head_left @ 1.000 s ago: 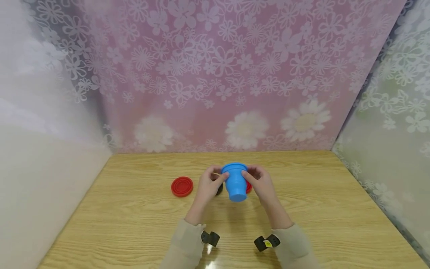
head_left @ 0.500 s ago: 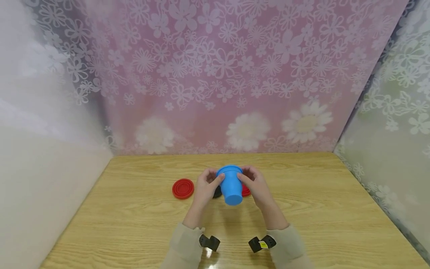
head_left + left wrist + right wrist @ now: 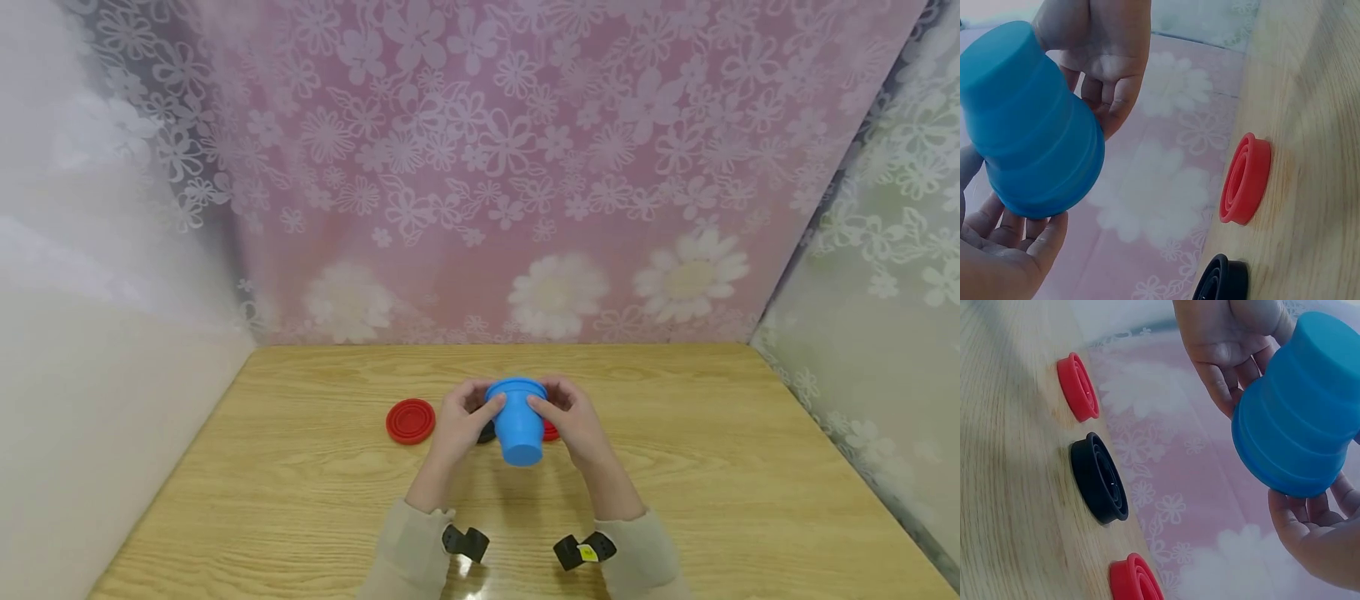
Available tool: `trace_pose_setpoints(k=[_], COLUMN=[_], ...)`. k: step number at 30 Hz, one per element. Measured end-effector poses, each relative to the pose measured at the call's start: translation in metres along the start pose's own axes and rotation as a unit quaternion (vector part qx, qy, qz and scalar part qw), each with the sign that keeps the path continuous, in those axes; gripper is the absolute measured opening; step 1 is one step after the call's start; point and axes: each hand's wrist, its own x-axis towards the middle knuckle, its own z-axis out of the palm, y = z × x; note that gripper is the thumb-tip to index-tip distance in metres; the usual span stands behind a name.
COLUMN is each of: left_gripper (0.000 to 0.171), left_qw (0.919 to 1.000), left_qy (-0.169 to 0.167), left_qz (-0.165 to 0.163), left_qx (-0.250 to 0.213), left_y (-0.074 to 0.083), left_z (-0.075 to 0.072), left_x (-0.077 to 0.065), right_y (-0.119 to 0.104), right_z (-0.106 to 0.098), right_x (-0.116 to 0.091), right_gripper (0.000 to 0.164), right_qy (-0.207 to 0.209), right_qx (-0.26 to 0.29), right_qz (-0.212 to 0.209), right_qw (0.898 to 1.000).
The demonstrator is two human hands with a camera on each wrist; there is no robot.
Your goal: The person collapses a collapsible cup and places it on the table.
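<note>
Both hands hold a blue collapsible cup (image 3: 520, 432), drawn out to its full stepped height, above the table. Its wide rim faces away from the person, while the flat base tilts down and toward them. My left hand (image 3: 459, 421) grips one side near the rim, thumb along the wall. On the opposite side my right hand (image 3: 576, 423) does the same, its fingers behind the rim. The cup's inside is hidden. In the right wrist view, ridges ring the blue wall, and fingertips of both hands meet the rim.
On the wooden table (image 3: 300, 500) behind the cup lie three flattened collapsible cups in a row: a red one (image 3: 410, 422) at left, a black one (image 3: 1099, 478) in the middle, another red one (image 3: 1246, 179) at right. A flowered pink panel (image 3: 450, 167) stands behind.
The blue cup has come slightly left and lower in the head view, with both hands still gripping it. The flattened cups have stayed in place.
</note>
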Motion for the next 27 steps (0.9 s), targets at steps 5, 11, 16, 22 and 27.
trace_pose_setpoints(k=[5, 11, 16, 22, 27], left_gripper=[0.031, 0.033, 0.034, 0.033, 0.034], left_qw=[0.9998, 0.9990, 0.9994, 0.9998, 0.9987], left_qy=[-0.013, -0.016, -0.007, 0.002, 0.004], left_qz=[-0.005, -0.019, -0.023, 0.001, 0.018], left_qx=[-0.011, -0.036, -0.026, 0.019, 0.047], left_y=[0.001, 0.002, 0.002, 0.002, -0.001], left_z=[-0.001, -0.003, -0.003, -0.003, -0.005], left_x=[-0.002, -0.002, -0.002, -0.001, -0.002], right_y=[0.002, -0.001, -0.001, 0.002, 0.004], right_z=[0.000, 0.002, 0.001, -0.007, -0.008], right_x=[-0.001, -0.002, -0.002, 0.000, 0.000], right_gripper=[0.029, 0.029, 0.032, 0.040, 0.040], right_qy=[0.003, -0.002, -0.015, -0.017, -0.016], right_qx=[0.001, -0.006, -0.032, -0.100, -0.133], right_qz=[-0.008, -0.008, -0.006, -0.018, -0.039], right_qw=[1.000, 1.000, 0.999, 0.995, 0.990])
